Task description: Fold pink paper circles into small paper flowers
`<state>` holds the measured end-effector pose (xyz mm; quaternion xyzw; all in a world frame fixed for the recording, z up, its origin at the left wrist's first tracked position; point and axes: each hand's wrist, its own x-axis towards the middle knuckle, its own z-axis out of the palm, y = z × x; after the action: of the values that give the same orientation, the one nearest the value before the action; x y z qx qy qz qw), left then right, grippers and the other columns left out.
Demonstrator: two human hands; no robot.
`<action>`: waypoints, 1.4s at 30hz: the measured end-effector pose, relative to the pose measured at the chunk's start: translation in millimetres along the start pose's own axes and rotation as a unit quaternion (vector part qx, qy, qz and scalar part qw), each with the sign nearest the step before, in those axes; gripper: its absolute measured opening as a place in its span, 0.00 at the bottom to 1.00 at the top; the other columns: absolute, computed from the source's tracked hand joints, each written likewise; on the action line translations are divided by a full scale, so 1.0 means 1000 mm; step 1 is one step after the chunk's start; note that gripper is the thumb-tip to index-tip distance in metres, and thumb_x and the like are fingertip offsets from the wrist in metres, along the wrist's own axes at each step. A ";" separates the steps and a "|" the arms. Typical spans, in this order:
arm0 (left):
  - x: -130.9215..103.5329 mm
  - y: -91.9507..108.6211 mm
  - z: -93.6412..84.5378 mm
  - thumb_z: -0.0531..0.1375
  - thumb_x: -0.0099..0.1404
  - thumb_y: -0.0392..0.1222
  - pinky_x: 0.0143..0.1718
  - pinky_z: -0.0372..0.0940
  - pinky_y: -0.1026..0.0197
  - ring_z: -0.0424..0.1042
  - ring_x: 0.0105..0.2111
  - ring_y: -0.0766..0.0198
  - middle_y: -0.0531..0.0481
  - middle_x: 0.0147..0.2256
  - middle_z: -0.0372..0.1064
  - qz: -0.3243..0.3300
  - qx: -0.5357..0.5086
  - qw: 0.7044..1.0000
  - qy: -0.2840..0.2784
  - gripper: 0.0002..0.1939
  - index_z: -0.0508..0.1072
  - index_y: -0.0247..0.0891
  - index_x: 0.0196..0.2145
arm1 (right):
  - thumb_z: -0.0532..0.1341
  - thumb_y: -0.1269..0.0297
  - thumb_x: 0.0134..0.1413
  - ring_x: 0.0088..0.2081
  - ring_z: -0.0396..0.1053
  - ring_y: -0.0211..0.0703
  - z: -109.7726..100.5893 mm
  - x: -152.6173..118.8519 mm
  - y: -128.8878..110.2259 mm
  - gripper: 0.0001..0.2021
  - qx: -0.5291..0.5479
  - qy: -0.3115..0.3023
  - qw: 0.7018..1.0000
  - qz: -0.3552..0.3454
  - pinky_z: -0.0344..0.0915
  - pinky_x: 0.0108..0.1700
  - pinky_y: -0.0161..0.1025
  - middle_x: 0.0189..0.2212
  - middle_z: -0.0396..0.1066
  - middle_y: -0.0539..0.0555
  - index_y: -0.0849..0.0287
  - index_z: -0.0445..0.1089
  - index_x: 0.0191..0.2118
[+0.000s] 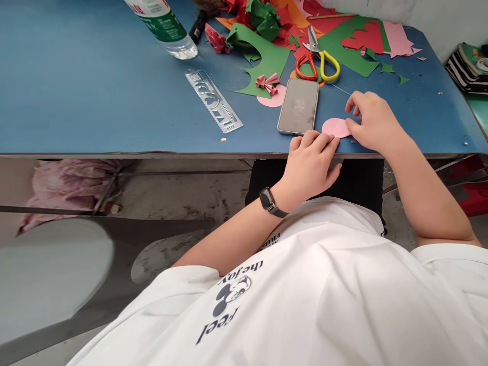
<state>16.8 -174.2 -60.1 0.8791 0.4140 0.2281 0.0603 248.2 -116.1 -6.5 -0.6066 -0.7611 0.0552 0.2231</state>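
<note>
A pink paper circle [336, 128] lies flat near the table's front edge. My left hand [311, 157] rests at that edge with its fingertips on the circle's near left rim. Its thumb hangs apart, below the tabletop. My right hand [375, 122] is at the circle's right side, thumb touching the rim and the other fingers curled above, with a gap between. A thin pale line [341, 90] runs on the table toward those fingers; I cannot tell what it is. A smartphone [299, 107] lies just left of the circle. Beyond it are scissors [315, 58] with red and yellow handles.
Left of the phone are a clear stencil ruler [214, 101], a folded pink paper piece [268, 84] and a water bottle [163, 28]. Green paper scraps [267, 63] and red ones cover the back. Dark notebooks [470, 68] are stacked at far right.
</note>
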 end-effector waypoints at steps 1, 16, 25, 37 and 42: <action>0.000 0.000 -0.001 0.66 0.82 0.42 0.75 0.68 0.28 0.74 0.76 0.25 0.30 0.74 0.80 0.000 -0.002 1.000 -0.001 0.32 0.80 0.42 0.80 | 0.65 0.81 0.77 0.61 0.77 0.66 0.003 -0.007 0.004 0.11 -0.019 0.021 0.999 -0.039 0.76 0.70 0.61 0.58 0.78 0.69 0.58 0.78 0.54; -0.011 -0.007 0.007 0.63 0.83 0.37 0.74 0.70 0.32 0.79 0.75 0.32 0.34 0.76 0.82 0.024 0.015 0.999 0.037 0.25 0.82 0.39 0.73 | 0.67 0.72 0.80 0.68 0.73 0.74 0.031 -0.070 -0.029 0.12 -0.060 0.033 0.994 -0.084 0.73 0.75 0.66 0.61 0.80 0.72 0.59 0.90 0.56; -0.011 -0.009 0.006 0.65 0.81 0.35 0.74 0.70 0.32 0.79 0.74 0.32 0.35 0.78 0.81 0.025 0.021 0.999 0.026 0.26 0.82 0.40 0.73 | 0.66 0.74 0.81 0.60 0.77 0.71 0.039 -0.068 -0.011 0.13 -0.068 0.087 0.992 -0.057 0.77 0.66 0.63 0.49 0.80 0.68 0.59 0.92 0.53; -0.014 -0.011 0.013 0.62 0.83 0.37 0.73 0.73 0.27 0.79 0.72 0.35 0.42 0.79 0.80 0.029 0.019 0.999 0.041 0.24 0.82 0.41 0.73 | 0.65 0.65 0.81 0.69 0.74 0.82 0.035 -0.075 -0.001 0.16 -0.100 0.125 0.987 -0.028 0.77 0.70 0.76 0.62 0.80 0.71 0.56 0.92 0.59; -0.014 -0.012 0.014 0.64 0.80 0.35 0.72 0.72 0.32 0.81 0.70 0.33 0.37 0.77 0.82 0.025 0.025 0.998 0.045 0.28 0.82 0.38 0.75 | 0.64 0.62 0.84 0.81 0.69 0.81 0.054 -0.084 -0.031 0.22 -0.100 0.087 0.985 -0.115 0.73 0.80 0.73 0.76 0.78 0.75 0.59 0.87 0.71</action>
<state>7.1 -175.9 -80.6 0.8794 0.3994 0.2585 0.0143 211.9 -194.0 -66.6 -0.5367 -0.8052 -0.1000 0.2315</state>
